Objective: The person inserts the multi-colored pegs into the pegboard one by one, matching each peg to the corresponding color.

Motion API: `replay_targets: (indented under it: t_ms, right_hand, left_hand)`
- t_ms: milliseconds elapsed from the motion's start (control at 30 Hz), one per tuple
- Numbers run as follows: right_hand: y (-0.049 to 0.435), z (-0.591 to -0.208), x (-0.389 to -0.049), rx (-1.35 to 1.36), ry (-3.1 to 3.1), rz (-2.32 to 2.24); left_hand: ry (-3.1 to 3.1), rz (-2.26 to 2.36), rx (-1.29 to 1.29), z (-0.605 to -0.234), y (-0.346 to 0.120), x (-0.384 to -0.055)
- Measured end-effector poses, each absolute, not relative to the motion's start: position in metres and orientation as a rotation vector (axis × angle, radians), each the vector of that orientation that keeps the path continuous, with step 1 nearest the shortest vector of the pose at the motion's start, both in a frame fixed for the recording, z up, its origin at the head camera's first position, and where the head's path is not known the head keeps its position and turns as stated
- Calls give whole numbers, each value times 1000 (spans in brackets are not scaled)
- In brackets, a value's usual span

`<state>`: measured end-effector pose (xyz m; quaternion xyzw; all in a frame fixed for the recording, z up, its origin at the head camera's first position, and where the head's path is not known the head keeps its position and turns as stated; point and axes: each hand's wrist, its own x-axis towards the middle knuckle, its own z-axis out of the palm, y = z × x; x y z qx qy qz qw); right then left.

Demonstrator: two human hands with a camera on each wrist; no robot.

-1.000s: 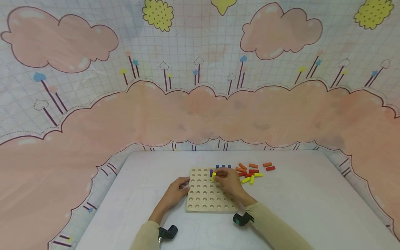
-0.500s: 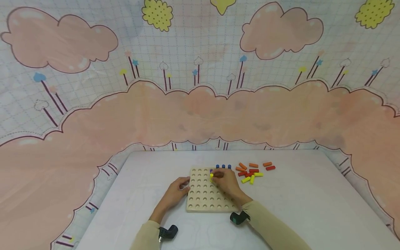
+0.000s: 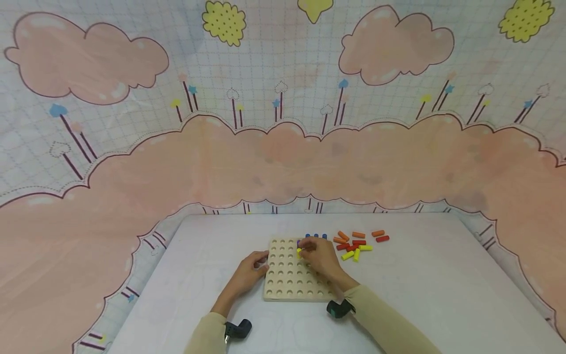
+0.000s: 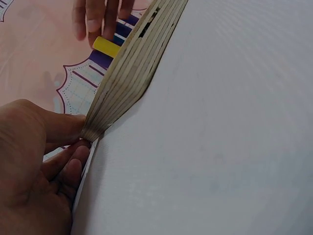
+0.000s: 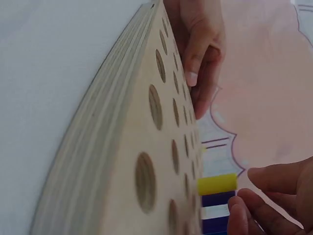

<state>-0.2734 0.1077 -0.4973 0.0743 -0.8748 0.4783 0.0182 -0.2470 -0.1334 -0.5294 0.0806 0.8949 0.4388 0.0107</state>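
A pale wooden pegboard (image 3: 280, 277) with rows of round holes lies on the white table. My left hand (image 3: 249, 270) rests its thumb and fingertips against the board's left side. Over the board hovers my right hand (image 3: 322, 255), its thumb and fingertips beside a yellow peg (image 3: 298, 253) that stands in a hole. In the right wrist view a small gap shows between those fingers (image 5: 271, 177) and the yellow peg (image 5: 217, 184). Just behind it stands a purple peg (image 3: 298, 243), partly hidden. Blue pegs (image 3: 316, 236) stand along the back row. My right hand covers part of the board.
Loose pegs lie right of the board: several orange ones (image 3: 358, 235), several red ones (image 3: 359, 242) and yellow ones (image 3: 348, 255). A patterned cloth (image 3: 283, 167) hangs behind the table (image 3: 177, 285).
My right hand has moved slightly left and down with the yellow peg, which now sits lower in a hole; its fingers have come off it. The left hand keeps its place.
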Motion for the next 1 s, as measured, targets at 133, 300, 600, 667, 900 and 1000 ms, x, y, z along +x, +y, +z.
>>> replay_targets:
  t_ms: [133, 300, 600, 667, 900, 1000]
  right_hand:
    - [114, -487, -266, 235, -2670, 1470]
    - [124, -474, -260, 202, -2636, 1496]
    - [159, -469, -259, 186, -2587, 1424]
    - [168, -469, -260, 179, -2584, 1411]
    - [201, -468, -261, 150, -2578, 1375]
    - [214, -469, -261, 101, -2625, 1335]
  left_hand:
    - [2790, 1369, 242, -530, -133, -246]
    - [2783, 1391, 232, -529, -134, -246]
    - [2779, 1398, 259, -530, -133, -247]
    - [2778, 1404, 258, -529, -132, -247]
    - [2783, 1395, 251, -529, -132, -248]
    - [2782, 1386, 245, -530, -132, -249]
